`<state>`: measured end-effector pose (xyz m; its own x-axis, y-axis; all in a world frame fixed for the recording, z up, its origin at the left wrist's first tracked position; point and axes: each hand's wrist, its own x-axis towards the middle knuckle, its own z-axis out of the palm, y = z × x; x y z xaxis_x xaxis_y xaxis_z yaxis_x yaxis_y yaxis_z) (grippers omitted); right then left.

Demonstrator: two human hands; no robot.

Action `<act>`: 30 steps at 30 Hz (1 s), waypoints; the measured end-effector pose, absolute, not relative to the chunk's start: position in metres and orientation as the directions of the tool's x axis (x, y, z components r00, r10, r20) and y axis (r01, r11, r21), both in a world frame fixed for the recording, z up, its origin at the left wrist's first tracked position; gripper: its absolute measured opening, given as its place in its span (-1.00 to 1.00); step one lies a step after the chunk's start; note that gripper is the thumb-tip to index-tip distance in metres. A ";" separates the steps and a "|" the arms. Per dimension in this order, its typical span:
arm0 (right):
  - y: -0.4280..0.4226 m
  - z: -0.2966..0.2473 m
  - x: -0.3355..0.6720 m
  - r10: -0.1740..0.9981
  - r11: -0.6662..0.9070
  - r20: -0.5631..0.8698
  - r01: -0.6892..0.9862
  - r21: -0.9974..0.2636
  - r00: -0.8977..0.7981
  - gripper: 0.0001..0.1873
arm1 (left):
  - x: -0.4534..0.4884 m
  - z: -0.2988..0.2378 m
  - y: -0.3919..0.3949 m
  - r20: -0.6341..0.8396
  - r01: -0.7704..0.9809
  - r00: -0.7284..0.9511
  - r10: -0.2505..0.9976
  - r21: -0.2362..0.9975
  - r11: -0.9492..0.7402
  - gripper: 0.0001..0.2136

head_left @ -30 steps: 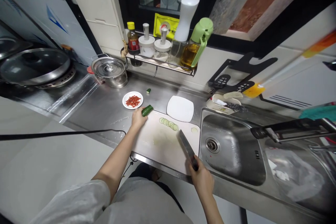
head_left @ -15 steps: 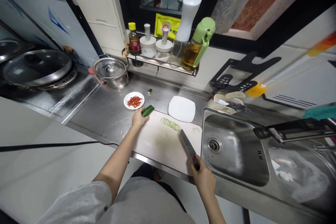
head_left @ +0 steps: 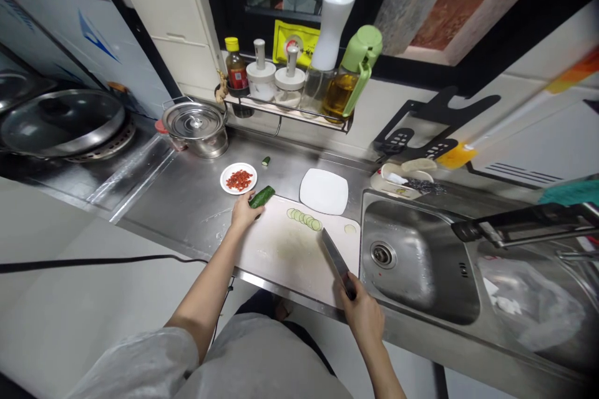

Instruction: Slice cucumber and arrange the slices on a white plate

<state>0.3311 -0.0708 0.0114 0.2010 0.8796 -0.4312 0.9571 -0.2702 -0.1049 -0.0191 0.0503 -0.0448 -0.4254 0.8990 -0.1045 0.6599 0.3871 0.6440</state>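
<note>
Your left arm reaches forward and to the right from the lower left, its forearm slanting across the front edge of the bench (head_left: 182, 190). The left hand (head_left: 244, 212) is at the far left corner of the board (head_left: 276, 274), back of the hand upward and thumb on the near side. Its grip is closed on the cucumber (head_left: 263, 196), which lies at that same corner with its free end pointing away from you and to the right. Whether the cucumber's full length touches the board cannot be told.

Your right forearm rises from the lower edge, leaning left. The right hand (head_left: 362, 312) is low, at the near right corner of the board, with its grip wrapped around the handle of the knife (head_left: 334, 254). The blade points away from you and to the left, over the board; its tip is just beside the right end of a row of overlapping slices (head_left: 304, 219). Whether the blade rests on the board is unclear. Your two hands are well apart.

One single slice (head_left: 350, 229) lies near the board's far right corner. A white plate (head_left: 324, 191) adjoins the board's far edge. Beyond your left hand is a dish (head_left: 225, 187) of red pieces (head_left: 239, 180), with a cucumber stub (head_left: 266, 161) near it on the bench. The sink (head_left: 435, 280) is right of the board.
</note>
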 end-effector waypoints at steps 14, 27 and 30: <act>-0.080 0.004 0.338 0.867 -0.384 -0.414 0.900 -0.205 0.275 -0.48 | 0.126 -0.034 -0.019 -0.105 0.804 0.147 0.984 0.591 -0.057 -0.81; -0.098 -0.007 0.342 0.869 -0.461 -0.378 0.801 -0.382 0.320 -0.49 | 0.142 -0.034 0.061 -0.114 0.890 0.169 0.979 0.444 -0.102 -0.68; -0.099 -0.008 0.345 0.862 -0.472 -0.389 0.794 -0.383 0.325 -0.49 | 0.147 -0.036 0.069 -0.142 0.905 0.221 0.965 0.398 -0.149 -0.70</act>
